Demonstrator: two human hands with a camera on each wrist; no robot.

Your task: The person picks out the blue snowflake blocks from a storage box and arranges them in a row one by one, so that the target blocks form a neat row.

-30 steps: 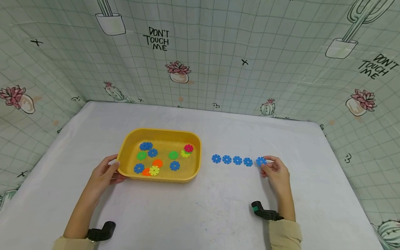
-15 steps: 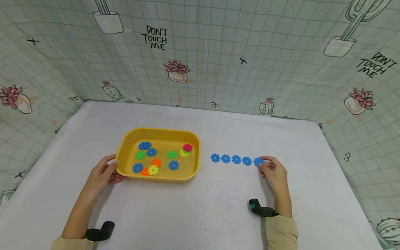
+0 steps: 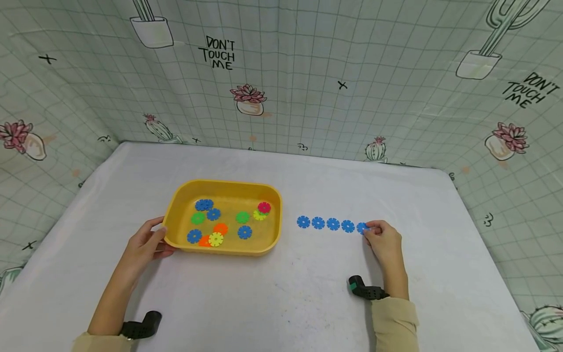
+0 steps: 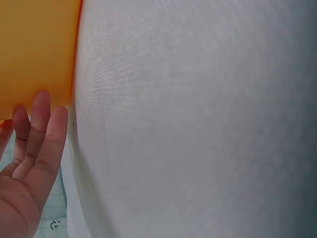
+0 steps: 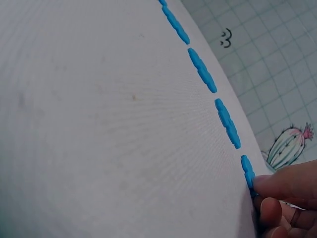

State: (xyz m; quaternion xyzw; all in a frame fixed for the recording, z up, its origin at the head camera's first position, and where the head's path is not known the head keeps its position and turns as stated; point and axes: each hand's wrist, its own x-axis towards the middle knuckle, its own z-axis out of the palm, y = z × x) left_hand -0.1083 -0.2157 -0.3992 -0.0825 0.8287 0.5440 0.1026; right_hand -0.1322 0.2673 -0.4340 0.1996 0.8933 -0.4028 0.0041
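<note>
Right now, yellow tray [image 3: 233, 195] on white table [image 3: 246, 303], left hand [image 3: 142, 244] at its left end, fairly straight fingers touching outer wall. Inside: blue discs [image 3: 213, 214], two overlapping at far left; green discs [image 3: 243, 217]; orange discs [image 3: 221, 229], one partly under yellow disc [image 3: 216, 239]; red disc [image 3: 264, 208] at right, overlapping yellowish one. Beyond tray's right side, four-disc blue row [image 3: 333, 224] on table; right hand [image 3: 386, 239] pinching blue end disc [image 3: 360, 228] between thumb and finger, just beside fourth.
</note>
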